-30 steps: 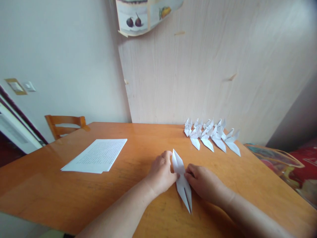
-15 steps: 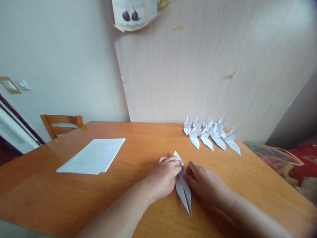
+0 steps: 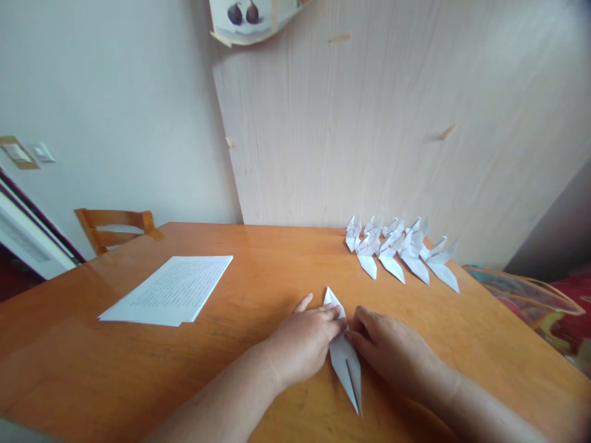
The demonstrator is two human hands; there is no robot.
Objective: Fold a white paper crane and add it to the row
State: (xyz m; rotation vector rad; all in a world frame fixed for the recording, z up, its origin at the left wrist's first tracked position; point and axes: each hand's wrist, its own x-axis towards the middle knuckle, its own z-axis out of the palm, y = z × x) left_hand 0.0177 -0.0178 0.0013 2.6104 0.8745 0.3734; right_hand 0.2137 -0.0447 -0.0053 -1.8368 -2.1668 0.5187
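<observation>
Tabletop [image 3: 258,271]: five cranes [image 3: 401,255], one sheet [image 3: 170,289]; left hand [image 3: 305,341], right hand [image 3: 388,347] press one fold [image 3: 346,363].

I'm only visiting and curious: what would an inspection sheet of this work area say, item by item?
Surface: orange-brown wooden table, glossy, with light scuffs.
Job's things: a folded white paper, long and pointed, lies flat with a slit at its near tip.
Clutter: a row of folded paper figures at the far right; printed sheets lie flat on the left.
Grippers: the left hand presses its fingers on the paper's upper part; the right hand touches the paper's right edge with its fingertips. Neither is closed around it.
Cables: nothing seen.
Surroundings: wooden chair at the far left, pale wood panel behind the table, fruit picture above, wall switch.
</observation>
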